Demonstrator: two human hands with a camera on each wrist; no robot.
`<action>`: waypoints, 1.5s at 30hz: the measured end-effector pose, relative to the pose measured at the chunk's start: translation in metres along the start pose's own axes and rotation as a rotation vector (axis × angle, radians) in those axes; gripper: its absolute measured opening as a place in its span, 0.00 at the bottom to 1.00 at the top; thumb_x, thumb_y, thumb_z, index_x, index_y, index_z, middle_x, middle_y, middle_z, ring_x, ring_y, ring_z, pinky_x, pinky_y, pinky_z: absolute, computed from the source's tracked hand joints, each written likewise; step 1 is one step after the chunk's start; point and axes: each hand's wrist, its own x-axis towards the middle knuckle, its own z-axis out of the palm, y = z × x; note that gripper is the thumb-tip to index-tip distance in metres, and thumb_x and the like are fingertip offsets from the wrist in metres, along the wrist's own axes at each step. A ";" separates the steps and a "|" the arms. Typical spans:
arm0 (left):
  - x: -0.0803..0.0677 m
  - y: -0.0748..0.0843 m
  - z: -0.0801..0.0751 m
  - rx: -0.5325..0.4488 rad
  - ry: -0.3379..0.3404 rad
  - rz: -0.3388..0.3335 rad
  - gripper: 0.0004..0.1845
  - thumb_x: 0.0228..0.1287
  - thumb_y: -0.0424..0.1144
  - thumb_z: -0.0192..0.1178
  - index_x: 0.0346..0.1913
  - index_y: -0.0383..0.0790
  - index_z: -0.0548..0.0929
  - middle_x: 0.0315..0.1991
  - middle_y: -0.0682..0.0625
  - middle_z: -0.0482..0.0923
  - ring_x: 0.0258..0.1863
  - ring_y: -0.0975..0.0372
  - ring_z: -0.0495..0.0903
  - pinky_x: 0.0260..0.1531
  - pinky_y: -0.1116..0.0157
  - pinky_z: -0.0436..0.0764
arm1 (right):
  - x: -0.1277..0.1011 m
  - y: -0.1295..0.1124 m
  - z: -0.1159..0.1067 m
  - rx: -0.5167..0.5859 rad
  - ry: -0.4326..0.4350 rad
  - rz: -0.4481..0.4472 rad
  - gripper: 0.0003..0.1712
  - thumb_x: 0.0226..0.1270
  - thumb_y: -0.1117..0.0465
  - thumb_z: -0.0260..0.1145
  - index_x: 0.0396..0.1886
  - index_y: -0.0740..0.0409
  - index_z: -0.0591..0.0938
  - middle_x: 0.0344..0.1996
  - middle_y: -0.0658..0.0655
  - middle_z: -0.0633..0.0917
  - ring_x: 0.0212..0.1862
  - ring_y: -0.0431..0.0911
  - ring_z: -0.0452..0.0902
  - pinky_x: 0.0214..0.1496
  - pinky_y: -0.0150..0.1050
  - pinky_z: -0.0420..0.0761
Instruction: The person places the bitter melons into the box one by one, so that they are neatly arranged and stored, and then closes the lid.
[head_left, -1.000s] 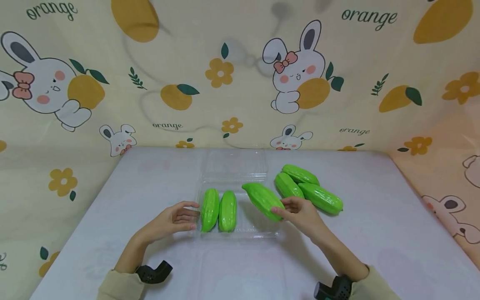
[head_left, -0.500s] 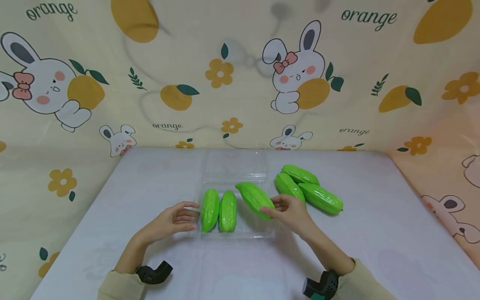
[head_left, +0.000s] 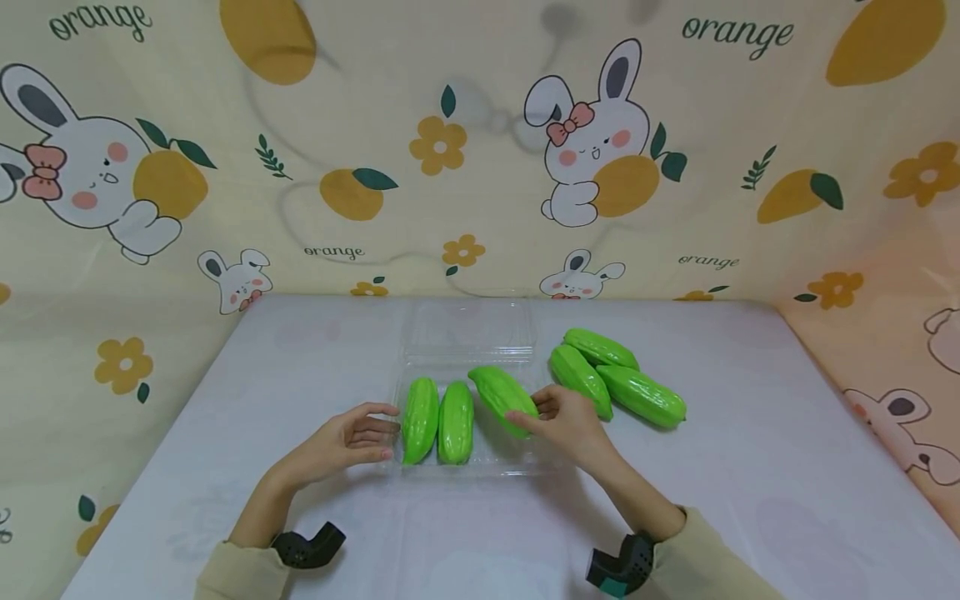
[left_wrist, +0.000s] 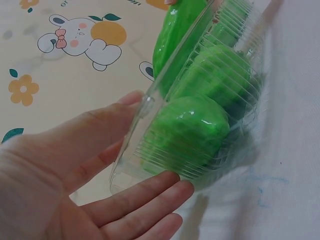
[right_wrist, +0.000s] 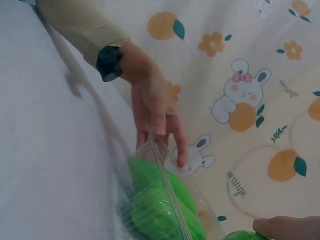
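Observation:
My right hand [head_left: 567, 422] pinches a glossy green bitter melon [head_left: 501, 398] by its near end. It holds the melon tilted over the right part of a clear plastic clamshell box [head_left: 487, 472]. Inside, on the left, two bitter melons [head_left: 455, 423] lie side by side, pointing away from me. At the box's left wall rests my left hand [head_left: 352, 437], its fingers extended and relaxed. The left wrist view shows its thumb at the rim and its fingertips [left_wrist: 182, 189] along the outer wall. Only part of the held melon [right_wrist: 245, 235] and a finger appear low in the right wrist view.
The box's hinged clear lid [head_left: 468, 329] lies folded back behind it. To the right of the box, three more bitter melons [head_left: 641, 396] are bunched on the white table [head_left: 750, 483]. A printed backdrop [head_left: 480, 200] rises behind the table's far edge.
My right hand has carried the bitter melon leftward, further over the box, toward the two melons inside. The left hand has stayed at the box's left wall.

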 end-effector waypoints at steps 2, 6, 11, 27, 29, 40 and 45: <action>0.000 0.000 0.000 -0.002 0.000 0.000 0.35 0.63 0.41 0.64 0.68 0.30 0.62 0.62 0.27 0.70 0.62 0.38 0.73 0.52 0.70 0.81 | 0.001 0.000 0.001 -0.011 0.002 -0.010 0.25 0.53 0.51 0.75 0.41 0.66 0.82 0.38 0.63 0.87 0.41 0.50 0.84 0.44 0.41 0.84; -0.001 0.000 0.000 0.000 0.002 -0.008 0.35 0.63 0.41 0.64 0.68 0.31 0.62 0.63 0.27 0.70 0.62 0.38 0.73 0.52 0.70 0.81 | 0.000 -0.002 0.002 -0.031 0.006 -0.019 0.25 0.54 0.50 0.75 0.41 0.67 0.82 0.38 0.63 0.88 0.40 0.50 0.84 0.44 0.42 0.84; -0.001 0.000 0.000 0.006 0.004 -0.008 0.35 0.63 0.41 0.64 0.68 0.31 0.62 0.62 0.27 0.70 0.62 0.38 0.73 0.52 0.70 0.81 | -0.001 -0.006 0.003 -0.038 0.005 -0.015 0.25 0.54 0.50 0.75 0.40 0.67 0.83 0.37 0.62 0.88 0.40 0.50 0.84 0.43 0.42 0.84; -0.001 0.001 0.000 0.003 0.007 -0.006 0.35 0.63 0.41 0.64 0.68 0.30 0.62 0.62 0.27 0.70 0.62 0.38 0.73 0.53 0.69 0.81 | 0.005 -0.007 0.009 -0.095 -0.009 -0.027 0.24 0.53 0.48 0.75 0.37 0.65 0.84 0.35 0.61 0.88 0.38 0.48 0.84 0.41 0.41 0.83; -0.001 0.000 -0.001 0.001 0.004 -0.006 0.35 0.63 0.41 0.64 0.68 0.30 0.62 0.62 0.27 0.70 0.62 0.38 0.73 0.53 0.69 0.81 | 0.005 -0.007 0.010 -0.096 -0.016 -0.024 0.24 0.53 0.48 0.75 0.37 0.65 0.84 0.35 0.61 0.88 0.38 0.48 0.84 0.40 0.40 0.83; 0.001 -0.001 -0.001 0.002 -0.002 0.004 0.35 0.63 0.42 0.64 0.68 0.31 0.62 0.63 0.27 0.70 0.62 0.38 0.73 0.53 0.69 0.82 | 0.006 -0.006 0.015 -0.144 -0.071 -0.034 0.22 0.55 0.49 0.73 0.33 0.65 0.84 0.31 0.60 0.88 0.36 0.47 0.83 0.37 0.37 0.82; 0.001 -0.002 -0.001 -0.002 -0.003 0.004 0.35 0.63 0.41 0.64 0.67 0.31 0.63 0.63 0.27 0.70 0.62 0.38 0.73 0.53 0.69 0.81 | 0.006 -0.007 0.018 -0.188 -0.099 -0.043 0.22 0.56 0.48 0.73 0.30 0.65 0.84 0.29 0.58 0.87 0.35 0.45 0.81 0.35 0.36 0.79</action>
